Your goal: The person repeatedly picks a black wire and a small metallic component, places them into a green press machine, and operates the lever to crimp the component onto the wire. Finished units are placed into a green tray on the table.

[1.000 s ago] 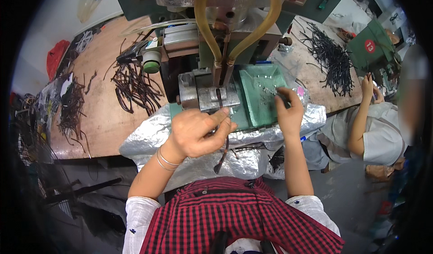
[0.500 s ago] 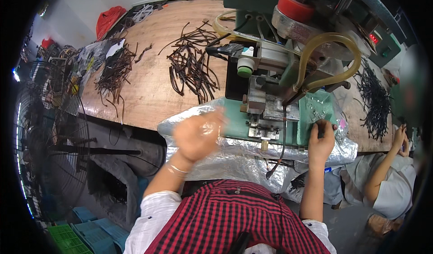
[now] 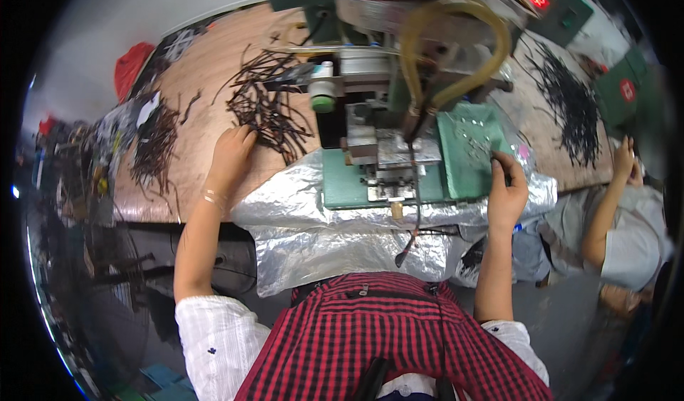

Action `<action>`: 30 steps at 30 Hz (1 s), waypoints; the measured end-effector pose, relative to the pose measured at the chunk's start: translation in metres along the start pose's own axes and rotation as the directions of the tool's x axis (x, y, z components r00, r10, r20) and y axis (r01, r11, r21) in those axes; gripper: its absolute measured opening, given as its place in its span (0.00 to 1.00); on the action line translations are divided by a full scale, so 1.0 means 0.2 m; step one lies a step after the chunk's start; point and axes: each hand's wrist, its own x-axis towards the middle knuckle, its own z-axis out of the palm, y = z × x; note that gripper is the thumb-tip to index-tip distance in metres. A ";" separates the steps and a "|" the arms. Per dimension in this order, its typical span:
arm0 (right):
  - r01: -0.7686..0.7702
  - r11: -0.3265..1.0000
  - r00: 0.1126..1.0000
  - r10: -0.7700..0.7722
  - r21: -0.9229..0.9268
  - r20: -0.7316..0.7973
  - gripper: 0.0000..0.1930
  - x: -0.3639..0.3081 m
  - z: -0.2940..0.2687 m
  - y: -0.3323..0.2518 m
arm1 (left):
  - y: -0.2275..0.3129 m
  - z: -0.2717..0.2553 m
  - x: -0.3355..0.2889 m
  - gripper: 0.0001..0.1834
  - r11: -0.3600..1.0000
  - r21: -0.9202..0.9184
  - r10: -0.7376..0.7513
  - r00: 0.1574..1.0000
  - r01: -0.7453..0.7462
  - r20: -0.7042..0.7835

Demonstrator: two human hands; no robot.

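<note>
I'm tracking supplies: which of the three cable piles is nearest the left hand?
The middle pile, left of the machine: the left hand is at its edge; other piles lie farther off.

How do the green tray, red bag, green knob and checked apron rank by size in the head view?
Largest to smallest, as they look:
1. Apron, helped by its nearness to the camera
2. Tray
3. Bag
4. Knob
</note>
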 end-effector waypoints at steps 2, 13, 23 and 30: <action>-0.087 0.983 0.995 0.095 0.159 -0.040 0.09 -0.03 -0.03 -0.04 | 0.13 0.01 0.08 0.09 0.988 -0.122 -0.105 0.987 0.089 -0.125; 0.203 0.917 0.967 -0.242 0.344 0.074 0.18 0.01 0.39 -0.58 | 0.62 -0.23 0.41 0.08 0.618 -0.778 -0.652 0.625 0.111 -0.429; -0.036 0.774 0.979 -0.099 0.633 0.177 0.27 -0.08 0.41 -0.73 | 0.91 -0.77 0.37 0.22 -0.383 -0.923 -0.442 0.870 0.037 0.218; 0.081 0.938 0.929 -0.193 0.337 0.315 0.21 -0.05 0.18 -0.71 | 1.21 -0.69 0.47 0.20 -0.796 -0.434 0.158 0.837 0.422 0.524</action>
